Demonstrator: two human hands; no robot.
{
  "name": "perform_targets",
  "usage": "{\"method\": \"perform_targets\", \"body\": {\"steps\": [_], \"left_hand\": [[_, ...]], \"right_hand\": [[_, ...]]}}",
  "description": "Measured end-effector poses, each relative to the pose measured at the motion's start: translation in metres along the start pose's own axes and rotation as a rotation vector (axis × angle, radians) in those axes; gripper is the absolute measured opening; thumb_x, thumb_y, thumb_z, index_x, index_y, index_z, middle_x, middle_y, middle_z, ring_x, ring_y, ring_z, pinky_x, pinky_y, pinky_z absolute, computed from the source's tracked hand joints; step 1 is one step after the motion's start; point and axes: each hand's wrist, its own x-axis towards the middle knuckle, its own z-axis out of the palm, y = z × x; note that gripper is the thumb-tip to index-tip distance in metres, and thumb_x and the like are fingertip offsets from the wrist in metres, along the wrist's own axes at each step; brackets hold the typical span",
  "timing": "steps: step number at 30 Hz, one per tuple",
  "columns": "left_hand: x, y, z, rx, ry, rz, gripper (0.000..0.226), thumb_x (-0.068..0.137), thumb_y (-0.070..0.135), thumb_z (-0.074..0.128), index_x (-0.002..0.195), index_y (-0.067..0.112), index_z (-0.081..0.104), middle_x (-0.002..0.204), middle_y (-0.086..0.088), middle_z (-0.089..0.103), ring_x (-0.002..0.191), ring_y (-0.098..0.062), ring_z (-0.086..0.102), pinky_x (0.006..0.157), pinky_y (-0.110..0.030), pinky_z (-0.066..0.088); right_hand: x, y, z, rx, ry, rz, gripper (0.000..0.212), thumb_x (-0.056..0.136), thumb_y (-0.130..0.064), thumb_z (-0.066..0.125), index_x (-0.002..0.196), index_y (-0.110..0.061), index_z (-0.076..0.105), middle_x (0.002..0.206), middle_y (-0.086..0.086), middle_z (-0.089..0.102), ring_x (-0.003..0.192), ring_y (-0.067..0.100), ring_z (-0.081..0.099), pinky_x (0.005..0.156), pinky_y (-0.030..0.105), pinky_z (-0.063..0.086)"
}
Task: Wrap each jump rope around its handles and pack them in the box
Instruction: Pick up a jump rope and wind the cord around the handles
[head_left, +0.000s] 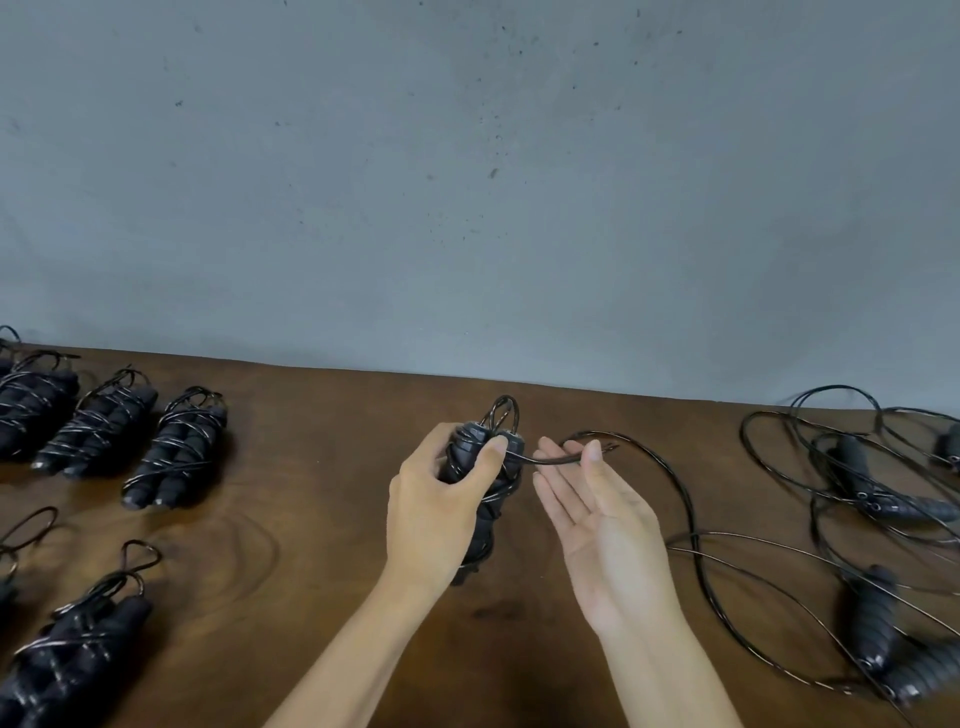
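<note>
Above the middle of the tabletop (322, 519), the left hand (436, 499) grips the paired handles (480, 467), fingers curled round them. The right hand (597, 519) lies open, palm up, the rope (670, 478) draped over its fingertips. The thin cord looks springy and slick; the ribbed handles seem the firmer hold.

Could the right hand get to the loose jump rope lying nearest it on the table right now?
Probably yes. The right hand lies open, palm up, with only the cord across its fingers. Bare table and slack cord lie between it and the unwrapped jump rope.
</note>
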Motion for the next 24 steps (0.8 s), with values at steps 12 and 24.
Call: {"method": "perform_targets", "body": {"steps": [12,24], "left_hand": [[-0.006,-0.001,0.002,-0.133,-0.103,-0.124,0.019,0.097,0.035,0.073,0.084,0.021,0.07,0.071,0.006,0.069,0.068,-0.011,0.063,0.069,-0.033,0.052],[-0.007,0.007,0.003,0.128,-0.124,-0.003,0.033,0.085,0.065,0.063,0.101,0.036,0.07,0.084,0.013,0.075,0.084,-0.011,0.071,0.08,-0.048,0.059]], "right_hand": [[0.014,-0.013,-0.01,-0.658,0.068,-0.417,0.016,0.092,-0.006,0.072,0.105,-0.011,0.079,0.079,0.001,0.078,0.079,0.006,0.073,0.078,0.014,0.056],[0.018,-0.043,0.007,-1.723,-0.24,-0.65,0.037,0.102,-0.021,0.058,0.067,-0.011,0.054,0.072,0.005,0.053,0.067,0.026,0.052,0.061,0.042,0.041]]}}
